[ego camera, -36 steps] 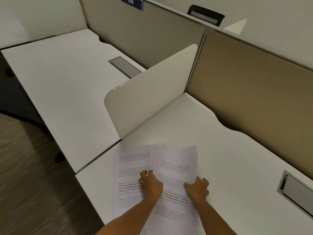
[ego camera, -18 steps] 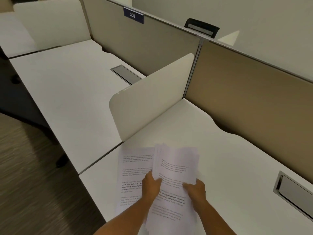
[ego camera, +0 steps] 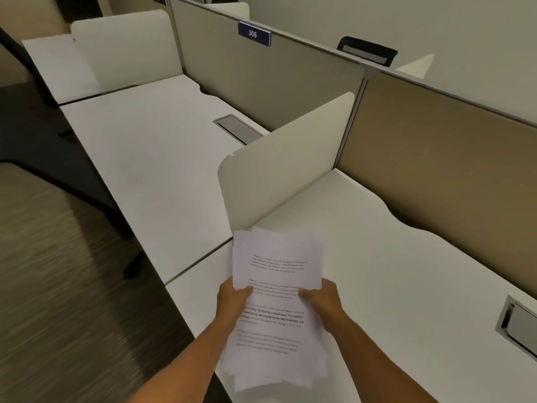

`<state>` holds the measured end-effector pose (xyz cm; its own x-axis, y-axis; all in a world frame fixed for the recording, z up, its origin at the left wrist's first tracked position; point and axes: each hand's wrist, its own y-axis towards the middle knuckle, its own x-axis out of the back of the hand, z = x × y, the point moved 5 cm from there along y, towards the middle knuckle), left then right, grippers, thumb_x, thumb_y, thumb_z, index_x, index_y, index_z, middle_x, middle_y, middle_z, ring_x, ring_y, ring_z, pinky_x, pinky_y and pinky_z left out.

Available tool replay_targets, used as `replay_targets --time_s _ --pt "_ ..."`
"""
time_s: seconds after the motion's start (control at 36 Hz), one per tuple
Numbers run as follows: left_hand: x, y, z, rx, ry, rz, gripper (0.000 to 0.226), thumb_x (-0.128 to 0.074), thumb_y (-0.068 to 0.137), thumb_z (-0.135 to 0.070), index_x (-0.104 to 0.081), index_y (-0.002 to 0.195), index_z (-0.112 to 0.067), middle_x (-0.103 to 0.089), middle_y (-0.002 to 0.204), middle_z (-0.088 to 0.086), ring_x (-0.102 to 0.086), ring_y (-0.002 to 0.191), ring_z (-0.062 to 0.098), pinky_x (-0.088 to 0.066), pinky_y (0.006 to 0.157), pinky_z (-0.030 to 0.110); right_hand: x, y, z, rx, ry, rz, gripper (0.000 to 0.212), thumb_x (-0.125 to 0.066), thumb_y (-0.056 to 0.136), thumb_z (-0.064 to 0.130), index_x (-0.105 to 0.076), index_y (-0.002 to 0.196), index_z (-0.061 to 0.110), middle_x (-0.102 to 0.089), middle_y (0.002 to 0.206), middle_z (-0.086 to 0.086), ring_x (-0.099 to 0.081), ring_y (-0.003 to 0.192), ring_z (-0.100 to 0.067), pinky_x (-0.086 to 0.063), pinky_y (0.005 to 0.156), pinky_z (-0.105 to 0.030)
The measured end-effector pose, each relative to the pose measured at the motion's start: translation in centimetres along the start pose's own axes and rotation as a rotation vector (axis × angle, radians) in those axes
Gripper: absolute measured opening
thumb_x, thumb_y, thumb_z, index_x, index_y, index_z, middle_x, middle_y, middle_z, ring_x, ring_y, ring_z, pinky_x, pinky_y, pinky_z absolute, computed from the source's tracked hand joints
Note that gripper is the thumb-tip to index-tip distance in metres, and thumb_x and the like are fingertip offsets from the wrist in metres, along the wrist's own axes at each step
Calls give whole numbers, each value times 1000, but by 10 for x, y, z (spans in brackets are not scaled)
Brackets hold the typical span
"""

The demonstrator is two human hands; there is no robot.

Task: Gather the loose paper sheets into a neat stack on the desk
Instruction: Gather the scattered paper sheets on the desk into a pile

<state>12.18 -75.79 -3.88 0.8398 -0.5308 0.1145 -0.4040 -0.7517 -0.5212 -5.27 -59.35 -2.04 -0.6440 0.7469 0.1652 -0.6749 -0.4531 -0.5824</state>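
Dark floor (ego camera: 52,286) runs along the far left, beside a bare neighbouring desk (ego camera: 151,170). A cream divider (ego camera: 284,158) stands upright between that desk and the tabletop (ego camera: 406,286). The left hand (ego camera: 232,301) has its grip closed on the left edge of the sheets (ego camera: 276,309), thumb on top of the printed page. The sheets sit in one bundle over the tabletop's near left part, edges uneven and fanned at the top and bottom. The right hand (ego camera: 322,301) has its grip closed on the bundle's right edge. A grey cable hatch (ego camera: 517,324) is set into the tabletop at far right.
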Motion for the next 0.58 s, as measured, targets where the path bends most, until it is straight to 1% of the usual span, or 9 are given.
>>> replay_targets --time_s 0.11,0.19,0.31,0.33,0.39,0.44,0.5,0.56,0.58 --pt "13 5 4 15 2 1 36 -64 90 -7 -61 125 -15 -71 103 3 -68 93 21 -59 79 34 -18 6 -2 -24 -25 26 38 -73 86 1 -69 123 8 -75 115 -13 -72 105 -35 -57 99 -52" --pt "17 11 8 50 33 -8 33 -62 91 -6 -61 123 -16 -70 100 1 -68 91 21 -59 78 33 -29 11 -6 -47 -35 28 38 -73 85 0 -70 122 8 -75 114 -12 -72 105 -35 -57 98 -52" --pt "18 17 13 92 116 -49 24 -55 92 -5 -65 114 -12 -70 95 3 -68 86 22 -57 68 28 -40 17 -12 -72 -39 28 33 -70 87 -1 -70 114 16 -75 102 -5 -73 99 -31 -60 94 -47" --pt "18 19 14 106 152 -59 23 -54 92 -5 -66 111 -10 -71 96 6 -68 86 23 -58 69 29 -43 19 -13 -80 -35 32 30 -69 87 -1 -70 109 19 -74 98 -2 -73 96 -29 -61 91 -44" --pt "15 24 17 144 254 -68 20 -55 90 -7 -67 105 -7 -71 102 11 -68 91 28 -60 82 39 -46 22 -15 -97 -52 29 27 -64 87 -3 -68 100 20 -74 95 -1 -73 90 -26 -62 82 -39" --pt "13 28 18 174 400 -99 21 -56 88 -13 -67 105 -8 -66 111 13 -62 102 32 -56 91 48 -50 24 -17 -108 -98 17 25 -59 87 -3 -70 100 16 -74 98 -6 -72 88 -25 -62 80 -38" --pt "10 29 15 199 543 -157 26 -58 87 -20 -64 110 -9 -51 122 13 -50 111 33 -52 93 48 -52 26 -15 -93 -215 -18 23 -58 88 6 -70 107 12 -72 104 -9 -70 95 -28 -60 90 -45" --pt "6 30 13 214 602 -169 33 -59 88 -22 -58 118 -8 -39 131 14 -42 115 34 -50 92 43 -52 26 -11 -84 -404 -58 29 -56 88 16 -68 115 14 -64 118 -13 -61 111 -34 -50 105 -51" --pt "4 31 13 215 612 -164 36 -60 88 -21 -54 121 -7 -36 134 15 -41 116 34 -49 90 41 -52 27 -11 -89 -456 -72 33 -55 89 18 -66 119 15 -61 123 -15 -57 116 -36 -47 108 -51"
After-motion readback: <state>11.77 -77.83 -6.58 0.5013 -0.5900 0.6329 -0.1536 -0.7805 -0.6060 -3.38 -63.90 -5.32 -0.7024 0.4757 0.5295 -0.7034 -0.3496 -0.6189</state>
